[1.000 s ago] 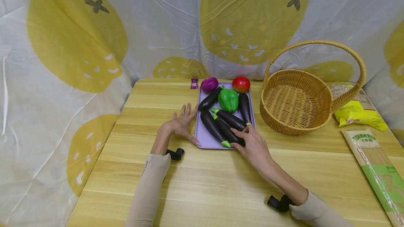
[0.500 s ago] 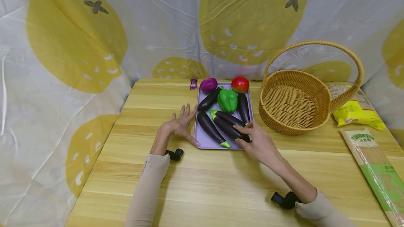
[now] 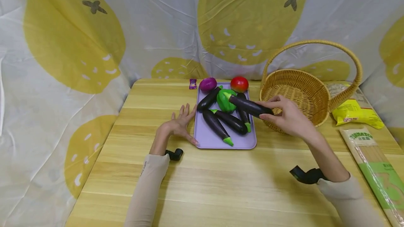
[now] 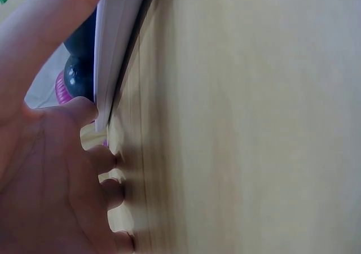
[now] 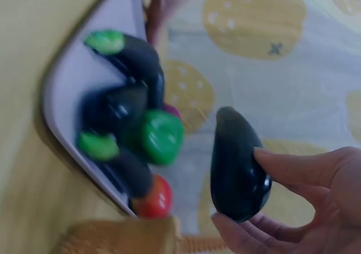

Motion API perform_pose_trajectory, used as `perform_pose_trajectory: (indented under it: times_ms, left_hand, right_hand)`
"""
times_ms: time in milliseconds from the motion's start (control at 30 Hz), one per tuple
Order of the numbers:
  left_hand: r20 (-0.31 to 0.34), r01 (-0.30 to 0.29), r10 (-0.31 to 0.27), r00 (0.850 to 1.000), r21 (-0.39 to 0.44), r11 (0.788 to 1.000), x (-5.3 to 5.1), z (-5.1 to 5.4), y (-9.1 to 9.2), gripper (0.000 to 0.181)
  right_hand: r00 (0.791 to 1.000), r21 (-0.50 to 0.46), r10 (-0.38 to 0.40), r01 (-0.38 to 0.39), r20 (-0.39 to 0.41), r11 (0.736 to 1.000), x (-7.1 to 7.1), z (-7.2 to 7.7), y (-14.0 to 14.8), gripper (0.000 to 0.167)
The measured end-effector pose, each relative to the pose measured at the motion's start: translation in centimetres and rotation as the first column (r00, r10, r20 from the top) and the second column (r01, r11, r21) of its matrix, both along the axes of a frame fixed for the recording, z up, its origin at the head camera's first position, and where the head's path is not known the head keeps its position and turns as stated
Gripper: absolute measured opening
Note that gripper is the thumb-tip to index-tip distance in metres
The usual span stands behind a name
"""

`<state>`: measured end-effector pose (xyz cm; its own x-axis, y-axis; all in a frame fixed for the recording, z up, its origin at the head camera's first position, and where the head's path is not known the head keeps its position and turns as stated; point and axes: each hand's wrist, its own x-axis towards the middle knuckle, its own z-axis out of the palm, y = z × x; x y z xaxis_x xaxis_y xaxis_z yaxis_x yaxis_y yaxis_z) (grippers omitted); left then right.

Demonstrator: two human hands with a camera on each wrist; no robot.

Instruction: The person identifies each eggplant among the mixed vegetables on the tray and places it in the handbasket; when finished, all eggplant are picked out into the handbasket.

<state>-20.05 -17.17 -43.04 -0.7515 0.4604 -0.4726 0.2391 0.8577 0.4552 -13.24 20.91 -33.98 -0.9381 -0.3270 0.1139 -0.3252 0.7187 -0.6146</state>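
My right hand [image 3: 288, 116] pinches a dark eggplant [image 3: 249, 106] by its thick end, raised above the right side of the lilac tray [image 3: 205, 142]. In the right wrist view the same eggplant [image 5: 238, 166] sits between thumb and fingers. My left hand [image 3: 181, 125] has its fingers spread, thumb and fingertips against the tray's left edge; in the left wrist view the tray's side [image 4: 113, 45] runs beside the hand. On the tray lie several more eggplants [image 3: 217, 127], a green bell pepper [image 3: 223, 102] partly behind the held eggplant, a purple onion [image 3: 208, 84] and a red tomato-like fruit [image 3: 239, 84].
A wicker basket [image 3: 315, 106] with a tall handle stands right of the tray, partly behind my right hand. Farther right lie a yellow bag [image 3: 355, 113] and a pack of noodles [image 3: 375, 164]. A small purple packet [image 3: 193, 84] lies beyond the tray's left corner.
My right hand has gripped one eggplant, lifted it off the tray and carried it up and right towards the basket. The left hand has stayed at the tray's edge.
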Motion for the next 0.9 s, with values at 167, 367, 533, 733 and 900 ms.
perform_pose_trajectory:
  times_ms: [167,367,533,733,900]
  left_hand:
    - [0.005,-0.004,0.004,1.0,-0.005,1.0,0.0,-0.1,0.0,0.151]
    - [0.005,-0.002,0.002,1.0,-0.017,1.0,0.0,-0.2,0.0,0.151]
    - [-0.007,-0.002,0.002,1.0,-0.016,1.0,0.0,-0.1,0.0,0.151]
    - [-0.008,0.0,0.0,1.0,-0.015,1.0,0.0,0.0,0.1,0.15]
    - [-0.006,-0.001,0.001,1.0,-0.007,1.0,0.0,0.0,0.1,0.15]
  right_hand:
    - [0.989,0.052,-0.058,0.051,0.138,0.997,-1.7,2.2,3.6,0.048]
    - [0.957,0.072,-0.104,0.088,0.272,0.993,-3.9,3.3,8.1,0.053]
    - [0.939,0.05,-0.116,0.105,0.323,0.993,-5.1,3.3,10.8,0.051]
    - [0.925,0.035,-0.108,0.102,0.365,0.994,-6.2,2.9,13.0,0.046]
    - [0.916,0.112,-0.148,0.114,0.373,0.987,-6.9,2.3,13.8,0.05]
